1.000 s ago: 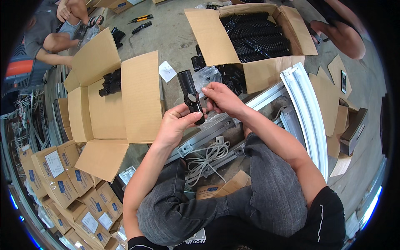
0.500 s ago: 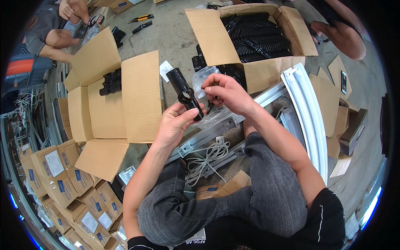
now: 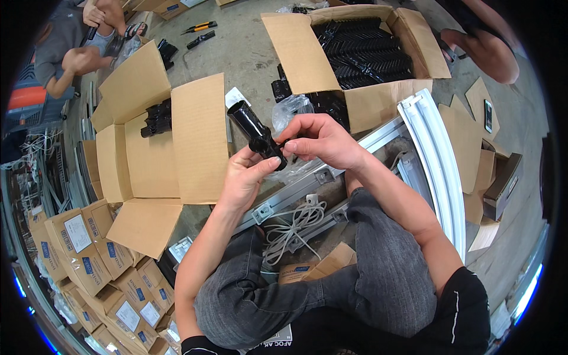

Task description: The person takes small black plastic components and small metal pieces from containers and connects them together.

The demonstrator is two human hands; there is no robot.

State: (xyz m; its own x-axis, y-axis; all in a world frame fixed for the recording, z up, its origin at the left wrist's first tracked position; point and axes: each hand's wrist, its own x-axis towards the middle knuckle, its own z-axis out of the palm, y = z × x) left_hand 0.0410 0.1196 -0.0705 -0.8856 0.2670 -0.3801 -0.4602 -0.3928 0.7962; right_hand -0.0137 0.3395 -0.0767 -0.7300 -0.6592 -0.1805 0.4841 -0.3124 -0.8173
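Note:
Tilted up and to the left, a glossy black tubular fitting [image 3: 248,123] with an open round end and a bulge in its middle is gripped by my left hand [image 3: 244,182]. The thumb lies along its lower end. My right hand [image 3: 328,142] is pinched against the fitting's right side, just below the bulge. Whatever its fingertips hold is too small and hidden to make out. Behind the hands lies a crumpled clear plastic bag [image 3: 291,110], beside more black fittings [image 3: 329,107].
An open carton [image 3: 204,145] at left holds a few black fittings [image 3: 158,118]; another carton [image 3: 302,50] at far right is packed with them. White metal rails [image 3: 435,160] and a coiled white cable [image 3: 296,228] lie close by. Stacked boxes [image 3: 89,248] stand at left. Two people sit beyond.
My right hand has moved left and down onto the fitting's side. The fitting has tipped further left in my left hand. The person at far left has shifted their arms.

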